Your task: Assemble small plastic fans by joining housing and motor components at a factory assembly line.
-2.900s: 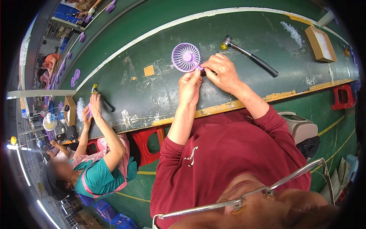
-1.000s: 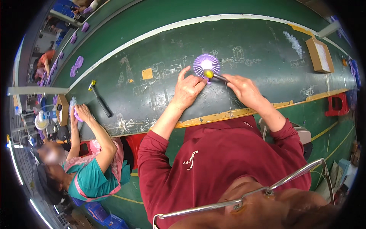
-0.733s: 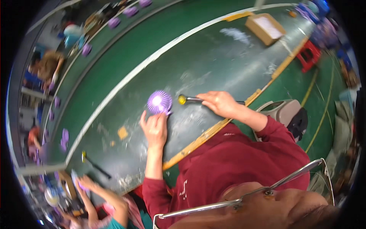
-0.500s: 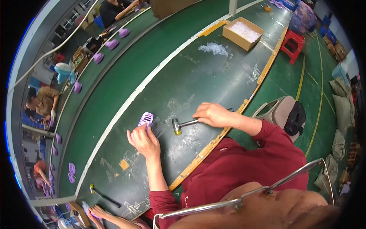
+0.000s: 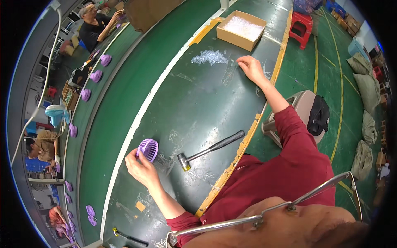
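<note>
Left hand (image 5: 142,168) gripped a purple fan grille (image 5: 147,149) upright near the far side of the green workbench (image 5: 190,103). Right hand (image 5: 250,68), fingers loosely spread and empty, rested beside clear small parts (image 5: 209,57); hammer (image 5: 209,149) lay untouched near the front edge.

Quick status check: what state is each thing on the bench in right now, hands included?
left hand: gripping the purple fan grille, holding it tilted on edge at the bench
purple fan grille: held, not lying flat
right hand: stretched out, empty, fingers by the loose clear parts
hammer: lying flat on the bench, untouched
loose clear parts: scattered in a small heap on the bench
cardboard box: open, holding clear parts
</note>
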### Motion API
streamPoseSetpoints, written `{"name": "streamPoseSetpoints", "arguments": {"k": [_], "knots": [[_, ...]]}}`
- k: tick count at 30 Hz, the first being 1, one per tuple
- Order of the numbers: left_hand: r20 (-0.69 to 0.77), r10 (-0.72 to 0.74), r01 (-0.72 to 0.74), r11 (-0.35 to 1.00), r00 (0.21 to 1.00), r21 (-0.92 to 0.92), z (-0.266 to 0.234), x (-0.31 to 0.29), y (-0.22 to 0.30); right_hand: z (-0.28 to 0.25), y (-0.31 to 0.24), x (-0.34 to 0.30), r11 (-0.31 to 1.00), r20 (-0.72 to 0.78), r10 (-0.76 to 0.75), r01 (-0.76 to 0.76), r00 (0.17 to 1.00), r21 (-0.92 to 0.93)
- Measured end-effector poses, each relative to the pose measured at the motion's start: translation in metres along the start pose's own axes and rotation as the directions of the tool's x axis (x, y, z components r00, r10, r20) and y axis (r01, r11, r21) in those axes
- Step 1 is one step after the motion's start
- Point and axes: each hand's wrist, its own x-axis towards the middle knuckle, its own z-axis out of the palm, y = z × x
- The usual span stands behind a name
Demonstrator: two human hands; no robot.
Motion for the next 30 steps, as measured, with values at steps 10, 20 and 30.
{"name": "streamPoseSetpoints", "arguments": {"k": [10, 20, 30], "knots": [[0.067, -0.093, 0.099, 0.991, 0.993, -0.095, -0.001, 0.006, 0.008, 0.014, 0.015, 0.027, 0.958, 0.132, -0.201, 0.223, 0.971, -0.182], [-0.026, 0.009, -0.013, 0.984, 1.0, -0.18, 0.003, -0.02, 0.033, 0.055, -0.211, -0.094, 0.657, 0.655, -0.176, -0.407, 0.735, 0.634], [-0.033, 0.03, -0.037, 0.975, 0.999, -0.217, 0.005, -0.026, 0.041, 0.106, -0.253, -0.132, 0.564, 0.563, -0.287, -0.338, 0.775, 0.753]]}}
